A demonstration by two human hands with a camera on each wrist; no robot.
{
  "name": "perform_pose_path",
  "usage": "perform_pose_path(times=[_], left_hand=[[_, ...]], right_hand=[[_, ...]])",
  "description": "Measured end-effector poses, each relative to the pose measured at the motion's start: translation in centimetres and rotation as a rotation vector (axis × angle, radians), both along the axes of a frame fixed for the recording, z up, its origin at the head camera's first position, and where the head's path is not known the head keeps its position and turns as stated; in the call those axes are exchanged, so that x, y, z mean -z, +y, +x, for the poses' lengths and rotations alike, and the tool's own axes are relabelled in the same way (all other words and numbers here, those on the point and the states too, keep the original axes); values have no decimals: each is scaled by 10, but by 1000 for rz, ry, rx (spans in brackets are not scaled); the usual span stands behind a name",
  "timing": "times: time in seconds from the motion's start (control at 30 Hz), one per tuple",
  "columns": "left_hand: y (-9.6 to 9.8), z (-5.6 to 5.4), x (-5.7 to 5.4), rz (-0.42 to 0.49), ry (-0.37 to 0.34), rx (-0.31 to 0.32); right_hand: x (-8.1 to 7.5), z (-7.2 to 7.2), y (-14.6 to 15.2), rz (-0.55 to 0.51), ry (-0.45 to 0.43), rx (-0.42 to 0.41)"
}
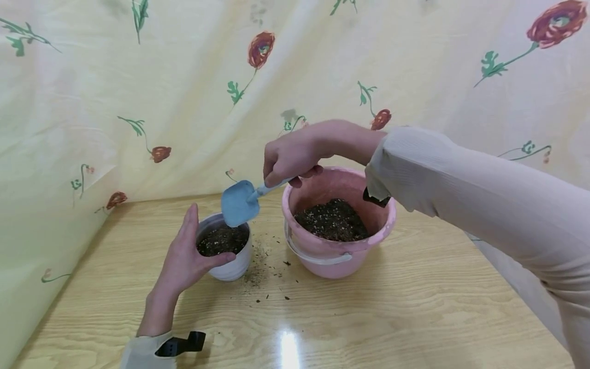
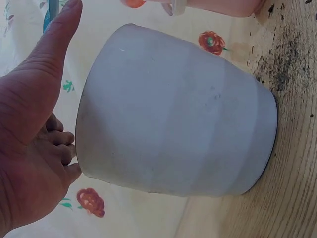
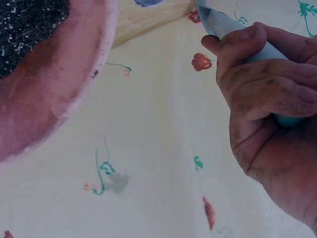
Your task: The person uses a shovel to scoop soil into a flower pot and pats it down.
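My right hand (image 1: 295, 154) grips the handle of a blue hand trowel (image 1: 239, 204), fingers wrapped round it in the right wrist view. The trowel's blade tilts downward over the back rim of a white plant pot (image 1: 232, 266). Dark potting soil (image 1: 223, 240) partly fills this pot. At its left side is my left hand (image 1: 184, 256), thumb and fingers spread about the rim. From the left wrist view, the white pot (image 2: 173, 114) stands upright on the table, with the left thumb (image 2: 59, 34) held out near its rim.
Right of the pot stands a pink bucket (image 1: 336, 261) with a white handle (image 1: 318, 259) hanging at its front, more dark soil (image 1: 334, 220) inside. Spilled soil crumbs (image 1: 258, 274) lie on the wooden table (image 1: 369, 323). A flowered cloth (image 1: 193, 102) hangs behind and at the left.
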State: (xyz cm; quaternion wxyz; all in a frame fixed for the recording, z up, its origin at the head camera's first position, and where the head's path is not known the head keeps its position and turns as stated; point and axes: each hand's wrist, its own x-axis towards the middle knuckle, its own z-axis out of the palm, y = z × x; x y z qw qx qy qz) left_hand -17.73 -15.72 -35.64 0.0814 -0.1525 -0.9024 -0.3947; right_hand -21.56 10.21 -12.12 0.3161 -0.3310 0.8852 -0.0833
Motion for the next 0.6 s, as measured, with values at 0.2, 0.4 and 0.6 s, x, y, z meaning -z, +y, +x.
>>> perform_pose_path(times=[0.2,0.4,0.6], left_hand=[[-2,3,-1,22,-17,3],[-4,5,-2,21,-25,11],[-4,7,-5,32,-10,12]], right_hand=[[17,-5,18,-100,-30,-31],[31,-5,37,-198,-4,-58],[38,-4,48,-317,-26,-44]])
